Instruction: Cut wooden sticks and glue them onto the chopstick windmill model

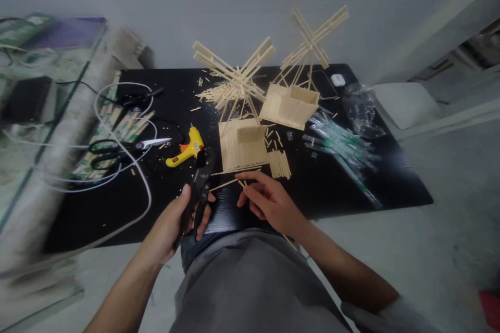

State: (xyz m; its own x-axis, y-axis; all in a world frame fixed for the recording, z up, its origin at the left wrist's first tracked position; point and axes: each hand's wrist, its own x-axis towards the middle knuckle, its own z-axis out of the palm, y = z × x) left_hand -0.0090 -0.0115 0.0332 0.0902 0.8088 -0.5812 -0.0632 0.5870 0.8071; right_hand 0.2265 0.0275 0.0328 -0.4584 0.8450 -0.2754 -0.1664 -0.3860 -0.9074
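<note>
My left hand (pixel 177 221) is closed around the handles of a black cutter (pixel 200 187), whose head points up toward the glue gun. My right hand (pixel 267 200) pinches thin bamboo sticks (pixel 228 182) that lie across the black mat (pixel 117 203) between both hands. Just beyond them sits a flat panel of glued sticks (pixel 242 143) with a small pile of cut pieces (pixel 280 163) beside it.
A yellow glue gun (pixel 186 149) and black scissors (pixel 117 148) lie left of the panel amid a white cable (pixel 146 187). Two stick windmill models (pixel 238 75) (pixel 308 41) and a stick box (pixel 291 105) stand farther back. Plastic wrappers (pixel 344 148) lie at right.
</note>
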